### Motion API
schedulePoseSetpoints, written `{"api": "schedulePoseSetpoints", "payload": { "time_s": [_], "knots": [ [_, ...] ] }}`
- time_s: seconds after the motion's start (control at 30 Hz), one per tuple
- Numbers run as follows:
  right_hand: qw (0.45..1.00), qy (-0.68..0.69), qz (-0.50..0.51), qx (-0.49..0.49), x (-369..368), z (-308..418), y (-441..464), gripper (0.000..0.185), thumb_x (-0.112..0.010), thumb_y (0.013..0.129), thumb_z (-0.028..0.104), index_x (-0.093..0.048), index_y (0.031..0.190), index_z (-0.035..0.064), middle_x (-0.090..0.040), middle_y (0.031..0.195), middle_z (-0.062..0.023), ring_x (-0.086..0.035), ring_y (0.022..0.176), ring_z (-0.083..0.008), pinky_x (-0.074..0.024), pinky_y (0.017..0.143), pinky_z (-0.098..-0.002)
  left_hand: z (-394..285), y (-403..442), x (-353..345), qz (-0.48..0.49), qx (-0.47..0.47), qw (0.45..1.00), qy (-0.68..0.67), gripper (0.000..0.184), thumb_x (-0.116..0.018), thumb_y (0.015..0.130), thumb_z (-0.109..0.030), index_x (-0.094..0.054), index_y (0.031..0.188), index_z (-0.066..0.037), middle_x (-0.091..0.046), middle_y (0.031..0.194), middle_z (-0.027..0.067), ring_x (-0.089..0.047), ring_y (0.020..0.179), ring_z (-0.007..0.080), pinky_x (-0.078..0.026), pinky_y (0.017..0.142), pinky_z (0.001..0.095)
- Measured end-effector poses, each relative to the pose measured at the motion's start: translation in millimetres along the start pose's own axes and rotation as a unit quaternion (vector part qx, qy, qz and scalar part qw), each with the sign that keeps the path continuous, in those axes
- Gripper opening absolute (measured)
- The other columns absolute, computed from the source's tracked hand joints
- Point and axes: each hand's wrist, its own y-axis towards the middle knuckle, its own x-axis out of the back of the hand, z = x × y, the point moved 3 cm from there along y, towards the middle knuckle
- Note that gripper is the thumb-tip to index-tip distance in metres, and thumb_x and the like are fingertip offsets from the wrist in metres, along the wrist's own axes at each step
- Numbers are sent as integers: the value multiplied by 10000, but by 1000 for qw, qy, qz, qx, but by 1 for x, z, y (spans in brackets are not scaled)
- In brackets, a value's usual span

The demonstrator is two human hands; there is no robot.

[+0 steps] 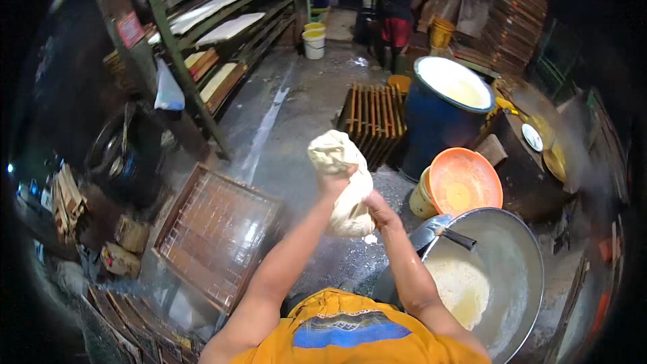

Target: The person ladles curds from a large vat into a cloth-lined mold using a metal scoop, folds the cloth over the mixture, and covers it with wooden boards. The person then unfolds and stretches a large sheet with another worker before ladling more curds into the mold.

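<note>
A bulky cream-coloured cloth bundle (352,195) hangs in front of me, held up between both hands. My left hand (335,180) is closed around its upper part, below a bulging, folded top. Lower down, my right hand (382,210) grips the bundle's right side, its fingers partly hidden by the cloth. What the cloth contains, if anything, is out of sight. Right of my right forearm is a large metal basin (526,283) with pale, lumpy matter and some yellowish liquid in it. A metal pan's black handle (460,238) reaches over the basin's rim.
An orange basin (472,178) rests beside a blue drum (435,128) of whitish liquid. Slatted wooden frames (371,118) stand nearby. At left are a framed tray (219,229) and a rack (158,34) with white sheets. Another person (397,3) stands at the back.
</note>
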Motion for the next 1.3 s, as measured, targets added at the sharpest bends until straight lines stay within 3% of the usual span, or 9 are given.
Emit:
{"api": "schedulePoseSetpoints", "payload": {
  "time_s": [0.1,0.2,0.3,0.43,0.5,0.67,0.8,1.13,1.3],
  "knots": [
    [997,12,-75,-4,29,-6,-14,566,-694,807,168,-443,1290,16,-582,1174,-90,-600,1022,-196,-502,850,-338,28,-3,-41,-20,-50,968,245,429,-811,620,-137,-665,1011,-39,-684,1017,60,-648,946,170,-510,816,299],
    [991,71,-98,-54,32,7,-28,458,-685,802,158,-513,1198,7,-650,1031,-105,-662,875,-217,-532,783,-340,42,5,-68,175,28,934,309,507,-795,681,-298,-635,1084,-35,-661,1092,87,-644,969,220,-513,836,337],
    [981,101,-164,-37,50,9,-21,409,-657,807,143,-530,1167,-4,-655,1012,-120,-671,843,-233,-543,784,-359,104,28,-85,323,420,832,-166,640,-658,776,-539,-587,1145,-21,-659,1055,137,-650,925,268,-508,853,405],
    [950,288,-117,24,44,40,-2,393,-589,839,187,-531,1170,-17,-646,1032,-138,-659,899,-261,-534,844,-393,74,33,-80,280,433,793,-325,870,-367,812,-754,-440,1327,-56,-497,1316,164,-512,1178,303,-385,1031,445],
    [906,409,-73,79,25,60,12,396,-552,857,213,-528,1173,-23,-642,1042,-147,-651,927,-274,-526,872,-405,75,32,-100,375,307,783,-390,871,-374,794,-767,-373,1393,-135,-378,1401,194,-414,1262,334,-308,1069,519],
    [845,514,-36,143,-3,73,68,538,-514,832,199,-398,1313,-12,-568,1187,-176,-587,1054,-289,-481,932,-402,52,67,-133,369,312,695,-532,821,-502,788,-707,-366,1398,-175,-332,1424,206,-395,1265,371,-318,1043,572],
    [827,544,-16,140,7,67,114,599,-509,823,212,-350,1359,-3,-538,1240,-180,-555,1099,-301,-456,954,-412,47,168,-124,475,127,565,-663,818,-717,712,-559,-410,1349,-148,-376,1387,214,-441,1213,400,-361,999,591],
    [895,391,-206,56,26,100,205,427,-538,861,301,-533,1143,-19,-637,1035,-159,-634,939,-286,-525,843,-420,166,244,-60,377,365,785,-329,761,-630,759,-603,-385,1332,-166,-477,1282,180,-491,1152,362,-395,978,564],
    [851,500,-139,75,28,62,250,449,-550,867,330,-523,1195,25,-622,1104,-163,-619,1011,-304,-487,925,-439,243,164,-41,234,558,744,-285,736,-579,809,-583,-355,1366,-156,-413,1357,188,-453,1208,361,-354,1023,558]
  ]
}}
